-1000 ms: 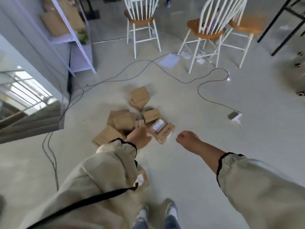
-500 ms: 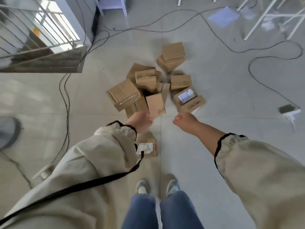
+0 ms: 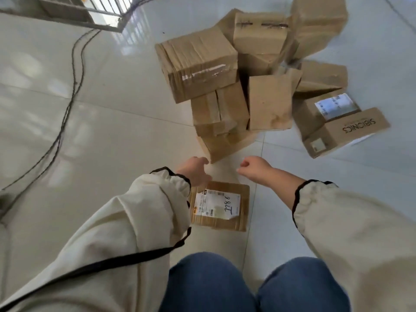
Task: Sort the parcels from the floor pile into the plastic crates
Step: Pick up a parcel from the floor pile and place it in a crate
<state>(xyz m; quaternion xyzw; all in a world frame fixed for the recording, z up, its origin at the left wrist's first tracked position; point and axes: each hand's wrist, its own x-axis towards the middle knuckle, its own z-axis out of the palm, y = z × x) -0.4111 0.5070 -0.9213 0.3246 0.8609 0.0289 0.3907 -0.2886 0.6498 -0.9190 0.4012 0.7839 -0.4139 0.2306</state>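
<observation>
A pile of brown cardboard parcels (image 3: 247,86) lies on the pale tiled floor just ahead of me. Apart from the pile, a flat parcel (image 3: 219,206) with a white label marked "1786" lies below my hands. My left hand (image 3: 195,172) hovers over that parcel's top left corner, fingers relaxed, fingertips close to the pile's lowest box (image 3: 225,145). Level with it, my right hand (image 3: 254,168) hangs above the floor, fingers loosely curled, holding nothing. A printed box (image 3: 346,131) with a white label sits at the pile's right edge. No crate is in view.
Black cables (image 3: 67,104) run across the floor on the left. A metal railing (image 3: 101,10) stands at the top left. My knees (image 3: 209,284) in blue jeans fill the bottom edge. Bare tiles (image 3: 112,154) stretch left of the pile.
I have bent down and come closer, so the pile now fills the view. Both hands have dropped to just short of the pile, above the labelled flat parcel.
</observation>
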